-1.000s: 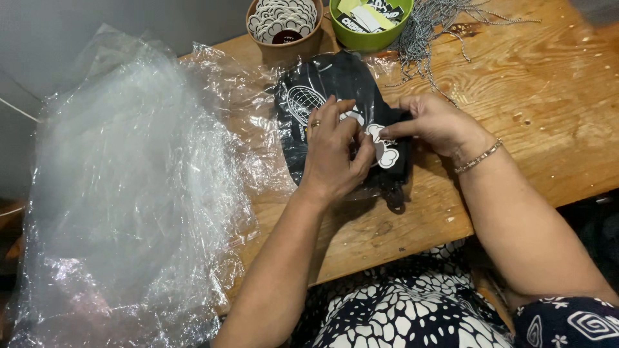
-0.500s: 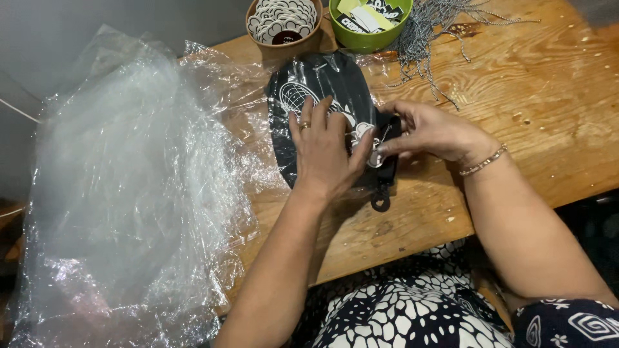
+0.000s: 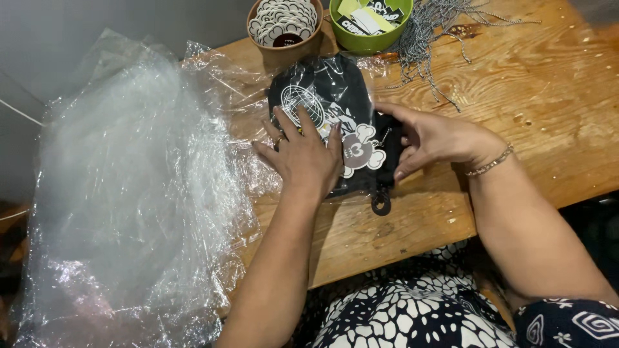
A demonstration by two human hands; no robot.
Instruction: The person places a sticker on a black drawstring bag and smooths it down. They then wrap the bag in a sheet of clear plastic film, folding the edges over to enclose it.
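A black pouch (image 3: 325,103) with a white printed design lies inside a clear plastic sleeve on the wooden table (image 3: 535,103). My left hand (image 3: 303,154) presses flat on its lower left part, fingers spread. My right hand (image 3: 432,138) holds the pouch's right edge, fingers curled around it. A white cloud-shaped tag (image 3: 360,149) sits between the two hands. A small black loop (image 3: 380,205) sticks out at the pouch's near end.
A big heap of clear plastic bags (image 3: 129,206) fills the left side. At the far edge stand a brown bowl of round tags (image 3: 284,22) and a green bowl of cards (image 3: 371,19). A bundle of grey strings (image 3: 438,29) lies beside them.
The pouch has slid further into the clear sleeve. My left hand has flattened and shifted left on it; my right hand moved from the tag to the pouch's right edge.
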